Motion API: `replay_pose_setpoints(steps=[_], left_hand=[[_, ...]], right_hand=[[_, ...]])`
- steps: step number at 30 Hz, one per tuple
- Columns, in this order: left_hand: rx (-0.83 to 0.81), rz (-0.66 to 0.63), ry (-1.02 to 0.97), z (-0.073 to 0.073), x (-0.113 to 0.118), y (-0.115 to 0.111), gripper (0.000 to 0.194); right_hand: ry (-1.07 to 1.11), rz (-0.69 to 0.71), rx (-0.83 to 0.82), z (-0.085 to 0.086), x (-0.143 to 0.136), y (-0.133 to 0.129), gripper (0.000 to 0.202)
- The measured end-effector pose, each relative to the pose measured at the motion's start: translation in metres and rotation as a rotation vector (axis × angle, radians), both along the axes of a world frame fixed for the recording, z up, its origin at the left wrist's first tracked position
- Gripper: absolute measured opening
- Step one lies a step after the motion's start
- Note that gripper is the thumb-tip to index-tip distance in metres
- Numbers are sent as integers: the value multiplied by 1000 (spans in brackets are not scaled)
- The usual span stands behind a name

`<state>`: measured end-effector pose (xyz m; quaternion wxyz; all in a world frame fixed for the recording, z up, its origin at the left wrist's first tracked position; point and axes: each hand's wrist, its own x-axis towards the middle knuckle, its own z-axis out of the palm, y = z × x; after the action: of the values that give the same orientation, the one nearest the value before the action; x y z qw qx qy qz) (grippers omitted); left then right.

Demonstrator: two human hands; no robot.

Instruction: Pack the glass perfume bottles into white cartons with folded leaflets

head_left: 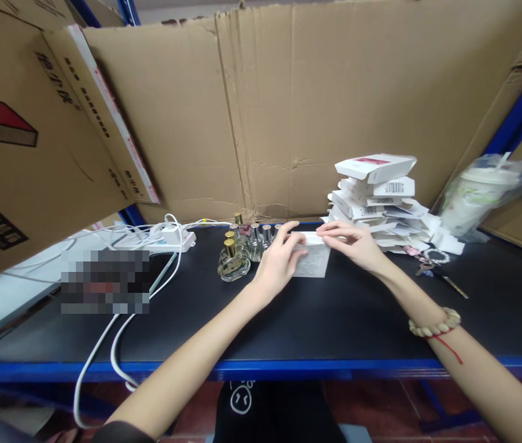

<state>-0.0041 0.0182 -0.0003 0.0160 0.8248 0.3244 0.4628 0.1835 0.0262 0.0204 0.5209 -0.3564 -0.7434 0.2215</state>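
A white printed carton (311,263) is held just above or on the black counter (289,332), between the two hands; which of these cannot be told. By the right hand (352,244) its upper right edge is pinched, with the thumb and fingertips brought close together. The left hand (283,255) is placed at its left side with fingers bent and thumb and forefinger parted; whether it is gripped there cannot be made out. Just beside the left hand, glass bottles (234,266) are grouped upright, some topped with gold caps and others with silver ones. Behind the right hand, white boxes (381,206) are piled unevenly, and in front of the pile a bunch of keys (425,268) is laid. At the far right a lidded cup (477,194) is wrapped in a clear bag. To the left, white cables (116,344) are strung over the counter's front edge, and a white power strip (187,241) is set near the back. The rear is closed off by a cardboard panel (357,111).
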Motion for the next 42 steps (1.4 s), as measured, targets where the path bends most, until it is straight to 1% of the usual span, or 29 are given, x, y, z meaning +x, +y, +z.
replay_pose_setpoints(steps=[3,7,11,14,16,18,20,22,24,26,28,30,33,37,39,42], left_hand=[[0,-58,32,1,-2,3,15],[-33,-71,32,1,-4,6,27],[-84,-55,36,1,-5,3,27],[-46,-36,50,0,-3,0,25],[-20,27,63,-3,-2,0,25],[-42,95,57,-6,-1,1,27],[-100,86,41,-10,-1,2,33],[-176,14,27,-14,-1,3,42],[-243,-64,23,-18,-1,3,49],[-273,-107,27,-20,1,2,52],[-244,-85,22,-20,3,-1,51],[-167,-17,-3,-18,4,-5,47],[-18,83,-40,-13,2,-9,39],[214,183,-39,-8,-5,-8,30],[302,199,-29,-7,-7,-6,26],[351,172,22,-7,-8,-4,26]], right_hand=[[-17,17,-14,-1,3,3,24],[-65,36,-34,1,5,4,26],[-95,110,-91,4,8,2,26],[-134,151,-152,5,10,-1,27],[-154,176,-216,5,9,-3,40],[-153,206,-306,2,7,-5,66],[-160,211,-389,-1,4,-7,87],[-180,195,-445,-4,0,-9,94],[-192,193,-509,-6,-4,-10,94],[-186,183,-566,-9,-7,-10,92],[-161,112,-580,-13,-13,-8,93],[-121,-16,-551,-17,-20,-5,95],[-79,-208,-502,-23,-31,5,98],[-78,-435,-413,-26,-44,23,96],[-75,-520,-381,-26,-50,33,95],[-63,-596,-362,-27,-59,47,94]])
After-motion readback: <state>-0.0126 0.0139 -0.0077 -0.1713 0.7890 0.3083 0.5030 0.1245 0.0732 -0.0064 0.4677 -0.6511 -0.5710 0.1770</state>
